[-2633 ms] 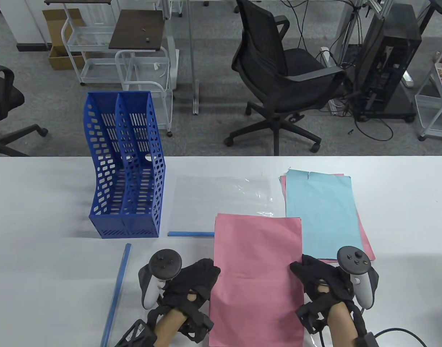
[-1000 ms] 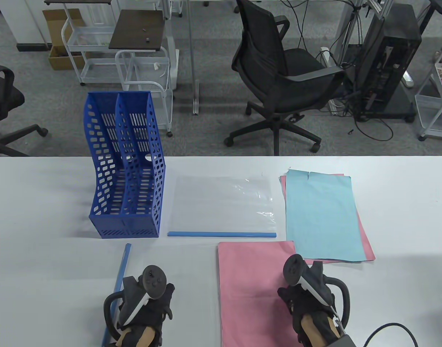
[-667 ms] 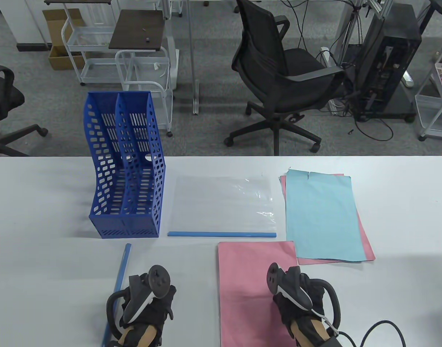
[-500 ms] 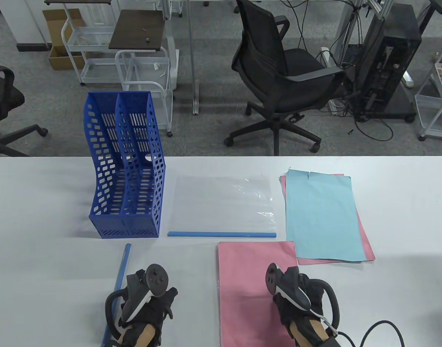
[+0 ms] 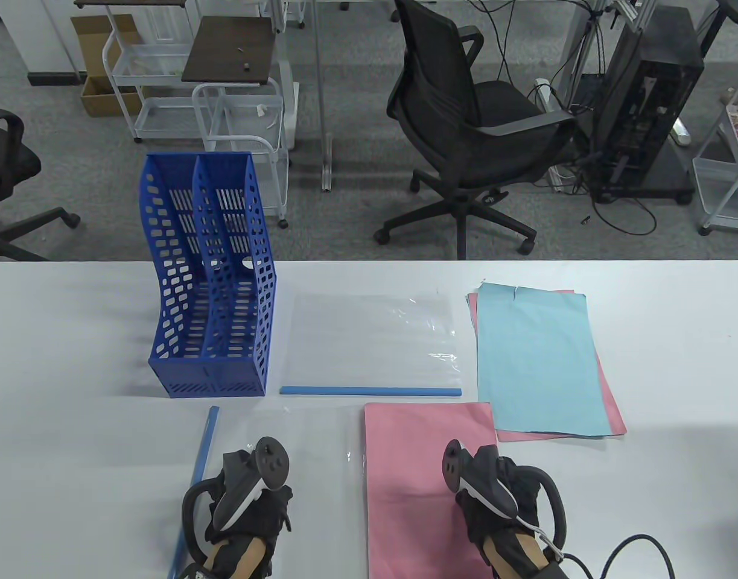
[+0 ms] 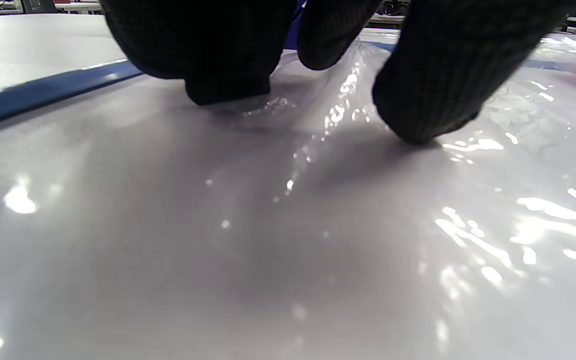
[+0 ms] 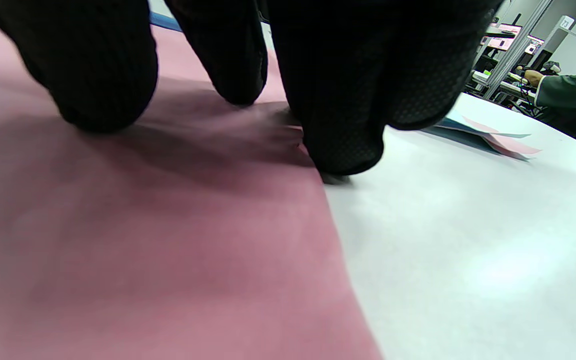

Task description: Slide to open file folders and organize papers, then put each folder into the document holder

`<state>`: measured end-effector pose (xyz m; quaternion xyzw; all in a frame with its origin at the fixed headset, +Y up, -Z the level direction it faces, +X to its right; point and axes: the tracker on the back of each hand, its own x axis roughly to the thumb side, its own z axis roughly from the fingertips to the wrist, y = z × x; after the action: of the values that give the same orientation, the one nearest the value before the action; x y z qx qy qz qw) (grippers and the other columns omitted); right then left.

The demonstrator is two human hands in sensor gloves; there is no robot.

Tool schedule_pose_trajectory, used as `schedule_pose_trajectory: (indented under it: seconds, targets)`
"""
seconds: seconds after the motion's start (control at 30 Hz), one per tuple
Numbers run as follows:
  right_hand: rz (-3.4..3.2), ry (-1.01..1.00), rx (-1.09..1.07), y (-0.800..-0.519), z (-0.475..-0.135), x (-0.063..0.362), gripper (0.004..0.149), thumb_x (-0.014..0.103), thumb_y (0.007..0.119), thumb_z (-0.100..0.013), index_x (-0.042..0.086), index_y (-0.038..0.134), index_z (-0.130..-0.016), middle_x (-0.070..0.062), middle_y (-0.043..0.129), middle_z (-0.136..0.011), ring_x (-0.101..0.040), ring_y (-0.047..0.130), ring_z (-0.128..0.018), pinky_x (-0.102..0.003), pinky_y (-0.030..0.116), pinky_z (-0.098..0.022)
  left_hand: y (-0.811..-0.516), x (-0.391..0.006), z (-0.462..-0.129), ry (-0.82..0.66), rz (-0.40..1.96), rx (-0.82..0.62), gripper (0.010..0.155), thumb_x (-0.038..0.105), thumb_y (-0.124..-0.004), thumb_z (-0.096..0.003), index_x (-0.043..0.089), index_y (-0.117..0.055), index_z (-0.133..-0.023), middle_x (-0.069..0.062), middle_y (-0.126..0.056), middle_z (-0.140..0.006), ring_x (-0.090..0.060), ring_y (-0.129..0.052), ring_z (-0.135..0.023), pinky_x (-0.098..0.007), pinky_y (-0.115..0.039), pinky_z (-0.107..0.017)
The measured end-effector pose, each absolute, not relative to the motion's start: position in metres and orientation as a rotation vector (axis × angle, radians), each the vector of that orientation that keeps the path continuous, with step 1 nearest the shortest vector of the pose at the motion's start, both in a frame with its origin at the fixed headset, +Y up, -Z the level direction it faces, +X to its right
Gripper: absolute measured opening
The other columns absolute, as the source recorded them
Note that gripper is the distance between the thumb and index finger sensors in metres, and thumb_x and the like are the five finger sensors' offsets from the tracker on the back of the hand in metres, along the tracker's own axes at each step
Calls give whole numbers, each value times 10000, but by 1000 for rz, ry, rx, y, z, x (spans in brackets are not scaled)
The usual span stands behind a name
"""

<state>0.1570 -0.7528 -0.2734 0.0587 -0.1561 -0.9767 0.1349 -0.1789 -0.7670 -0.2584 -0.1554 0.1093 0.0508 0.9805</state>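
The left hand (image 5: 248,512) rests on a clear folder (image 5: 308,458) at the near edge of the table (image 5: 73,338); in the left wrist view its fingertips (image 6: 418,100) press down on the glossy plastic, which wrinkles between them, and nothing is clasped. A blue slide bar (image 5: 195,482) lies along that folder's left side, just beside the hand.

The right hand (image 5: 501,506) lies on a pink sheet (image 5: 417,482) near its right edge. In the right wrist view its fingertips (image 7: 103,85) are planted on the pink paper, one of them right at the border where paper meets table (the fingers push rather than grasp, so the hand holds nothing).

Farther back, a second clear folder (image 5: 369,338) lies flat with its own blue bar (image 5: 369,391) along its near edge, just beyond the pink sheet's far edge. To its left stands the blue holder (image 5: 212,301), upright, two compartments, both with nothing visible inside. To the right lies a stack of papers (image 5: 537,362), a light blue sheet on top and pink edges showing beneath; the pink sheet's far right corner sits just beside its near left corner.
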Motion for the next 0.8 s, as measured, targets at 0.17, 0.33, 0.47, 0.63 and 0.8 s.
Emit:
schedule_pose_trajectory:
  seconds: [0.17, 0.33, 0.47, 0.63, 0.8]
  targets:
    - [-2829, -454, 167, -753, -273, 157, 736, 536, 827, -378, 202, 656, -1012, -220, 752, -995, -351, 963, -707, -549, 783, -597, -769, -177, -259, 195, 155, -304, 734, 336, -960, -392, 201, -685, -1059, -161, -729, -1060, -237, -989, -667, -467, -860, -565]
    - [-2829, -454, 162, -754, -274, 157, 737, 538, 826, -378, 200, 656, -1011, -221, 753, -993, -350, 963, -705, -548, 784, -596, -766, -186, -261, 205, 276, -275, 688, 274, -973, -384, 201, -744, -1028, -131, -793, -1021, -188, -1047, -593, -433, -910, -514]
    - [-2829, -455, 156, -754, -274, 157, 738, 541, 827, -376, 202, 657, -1010, -217, 756, -991, -349, 963, -703, -545, 786, -595, -760, -205, -264, 215, 554, -333, 601, 258, -961, -385, 160, -835, -964, -151, -840, -982, -194, -1072, -547, -428, -930, -470]
    - [-2831, -447, 155, -754, -274, 157, 738, 547, 823, -375, 200, 661, -1007, -218, 760, -986, -343, 967, -694, -543, 788, -592, -754, -218, -267, 219, 760, -355, 448, 256, -946, -388, 135, -930, -819, -160, -864, -957, -190, -1082, -527, -425, -936, -447]
    - [-2830, -447, 154, -754, -274, 157, 740, 548, 821, -375, 201, 659, -1008, -216, 760, -986, -341, 967, -694, -542, 788, -592, -761, -216, -271, 190, 871, -455, 412, 335, -856, -432, 164, -895, -805, -113, -874, -940, -213, -1074, -594, -444, -905, -496]
